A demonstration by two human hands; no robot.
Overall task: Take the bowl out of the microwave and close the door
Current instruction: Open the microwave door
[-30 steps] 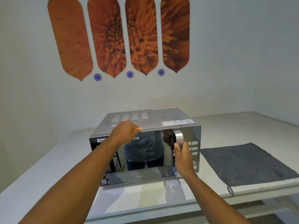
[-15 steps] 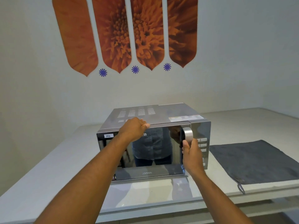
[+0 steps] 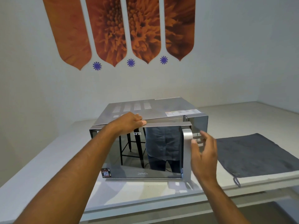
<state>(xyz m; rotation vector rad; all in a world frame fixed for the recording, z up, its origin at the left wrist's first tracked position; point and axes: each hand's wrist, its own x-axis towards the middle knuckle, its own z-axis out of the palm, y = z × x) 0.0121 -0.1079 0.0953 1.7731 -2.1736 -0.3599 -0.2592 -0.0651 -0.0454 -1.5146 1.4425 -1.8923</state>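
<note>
Door point(image 3: 145, 152) ajar, bowl unseen
Left grip point(image 3: 127, 123), holding nothing, presses the microwave point(image 3: 161, 109) top to steady it; right grip point(image 3: 203, 154), fingers apart, beside the handle point(image 3: 186, 159)

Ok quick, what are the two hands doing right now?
Left hand: open, resting on top of the microwave.
Right hand: open, fingers loose, thumb at the door handle, not gripping it.

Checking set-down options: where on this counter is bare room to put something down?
Bare counter lies left of the microwave, and the flat grey cloth to its right carries nothing. The front is crowded: ajar door, left hand, right hand.
</note>
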